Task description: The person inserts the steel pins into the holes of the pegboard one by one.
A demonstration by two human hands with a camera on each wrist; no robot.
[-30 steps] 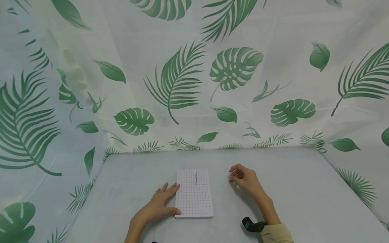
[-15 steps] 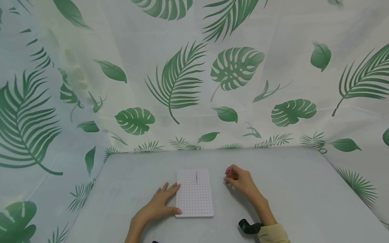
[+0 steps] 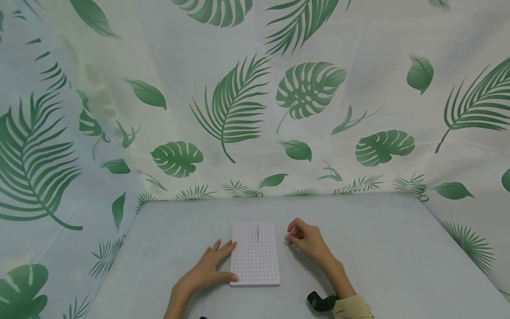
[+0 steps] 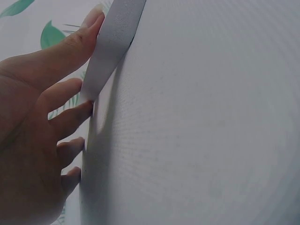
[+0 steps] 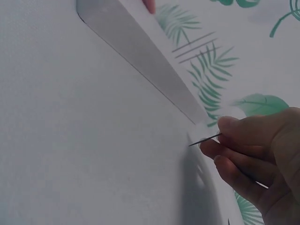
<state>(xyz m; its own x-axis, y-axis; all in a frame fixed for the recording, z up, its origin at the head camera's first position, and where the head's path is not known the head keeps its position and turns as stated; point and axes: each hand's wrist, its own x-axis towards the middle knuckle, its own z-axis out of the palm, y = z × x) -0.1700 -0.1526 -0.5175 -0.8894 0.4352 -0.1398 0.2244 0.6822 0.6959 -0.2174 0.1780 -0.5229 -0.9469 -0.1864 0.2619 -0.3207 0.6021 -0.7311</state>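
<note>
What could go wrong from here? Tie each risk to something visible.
The right hand pinches a thin dark pin, which could slip or twist. Reaching over, that hand might knock the standing pins in the white pegboard. The left hand touches only the pegboard's left side, so pressure on the right might turn it.

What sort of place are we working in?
Probably a small screened-off work booth: creased leaf-print sheeting surrounds the pale table at the back and both sides, and a white dotted board lies on the tabletop.
</note>
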